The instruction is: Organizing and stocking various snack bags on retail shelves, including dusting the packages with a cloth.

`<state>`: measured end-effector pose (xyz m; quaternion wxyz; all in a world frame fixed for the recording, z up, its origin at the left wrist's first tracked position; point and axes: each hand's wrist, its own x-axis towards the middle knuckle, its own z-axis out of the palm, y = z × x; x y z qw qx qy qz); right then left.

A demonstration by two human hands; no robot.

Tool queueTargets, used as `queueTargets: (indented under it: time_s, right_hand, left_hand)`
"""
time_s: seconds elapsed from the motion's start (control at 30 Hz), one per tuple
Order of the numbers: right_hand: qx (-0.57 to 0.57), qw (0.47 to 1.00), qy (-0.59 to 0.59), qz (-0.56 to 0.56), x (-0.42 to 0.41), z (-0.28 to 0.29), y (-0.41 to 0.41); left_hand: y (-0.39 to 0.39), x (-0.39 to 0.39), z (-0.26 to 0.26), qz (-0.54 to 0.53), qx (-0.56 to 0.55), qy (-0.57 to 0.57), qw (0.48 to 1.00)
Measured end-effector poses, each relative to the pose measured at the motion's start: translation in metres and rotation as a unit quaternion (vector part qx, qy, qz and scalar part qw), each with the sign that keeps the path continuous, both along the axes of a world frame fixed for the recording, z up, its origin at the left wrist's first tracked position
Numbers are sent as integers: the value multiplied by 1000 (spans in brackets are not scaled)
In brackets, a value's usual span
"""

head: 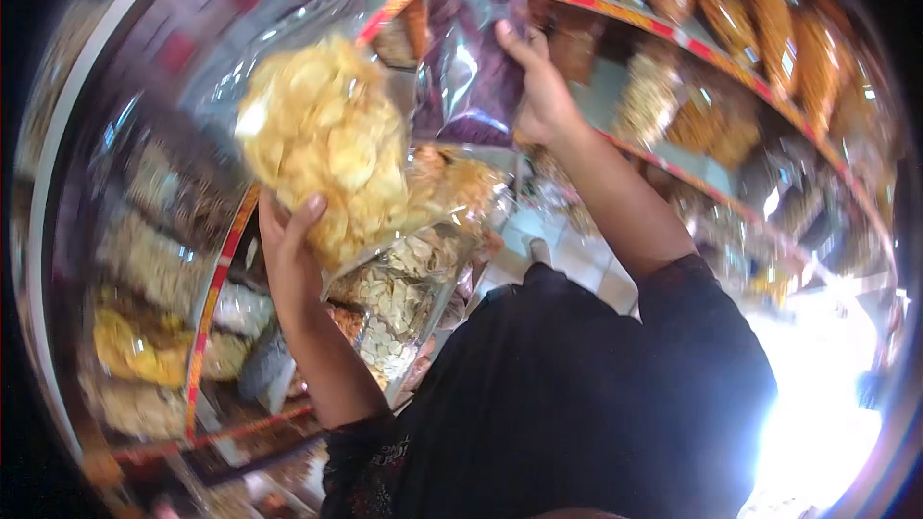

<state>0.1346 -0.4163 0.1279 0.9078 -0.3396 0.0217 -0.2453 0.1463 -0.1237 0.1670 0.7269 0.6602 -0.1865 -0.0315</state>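
In my left hand (pixel 292 238) is a large clear plastic bag of pale yellow chips (pixel 339 137), with the thumb over its lower left side. My right hand (pixel 541 83) grips the right side of a clear bag of dark purple snacks (pixel 469 79), its thumb on the front near the top. The purple bag is upright at the upper middle, just right of the chip bag. The fingers behind both bags are mostly hidden. Below the purple bag lies a bag of orange-yellow snacks (pixel 461 184), partly behind the chips.
Shelves edged with red and yellow strips (pixel 692 43) curve across the top and right, holding bagged snacks (pixel 815 65). More bags (pixel 140 346) fill shelves at left. Packs of pale round chips (pixel 389 303) lie below my hands. A tiled floor (pixel 584 252) shows near my body.
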Motion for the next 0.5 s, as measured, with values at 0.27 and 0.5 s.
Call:
queueTargets:
  time_s: [0.27, 0.5]
  right_hand:
    - [33, 965, 213, -151, -180, -136, -22]
    - [146, 889, 343, -267, -332, -228, -17]
  left_hand:
    - [-51, -39, -99, -144, 18, 129, 981]
    - [-115, -79, -172, -231, 69, 243, 940]
